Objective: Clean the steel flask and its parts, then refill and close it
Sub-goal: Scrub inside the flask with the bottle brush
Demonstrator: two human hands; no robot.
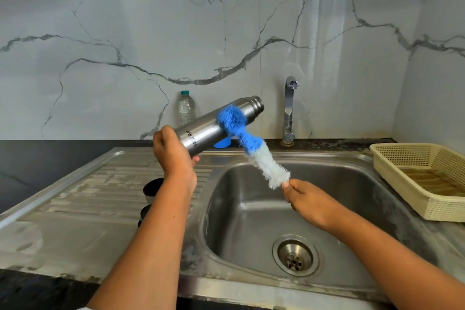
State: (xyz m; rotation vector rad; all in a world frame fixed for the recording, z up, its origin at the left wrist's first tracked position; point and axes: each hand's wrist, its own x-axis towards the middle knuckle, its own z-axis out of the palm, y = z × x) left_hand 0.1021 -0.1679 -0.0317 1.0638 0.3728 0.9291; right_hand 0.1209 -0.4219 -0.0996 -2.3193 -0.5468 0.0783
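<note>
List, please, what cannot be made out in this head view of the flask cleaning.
All head view.
- Two dark round parts on the steel drainboard: mostly hidden behind the left forearm.
- Small blue plastic object: covered by the cylindrical steel flask that the left hand grips; only its bottom shows.
- Handle of the fluffy blue-and-white bottle brush: buried in the right hand.
- Flask's mouth: turned away, inside unseen.

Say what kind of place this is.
Most likely a home kitchen: a steel sink with a ribbed drainboard, a tap against a marble-look wall, and a cream dish basket beside it. The left hand holds a steel flask, the right hand a bottle brush.
</note>
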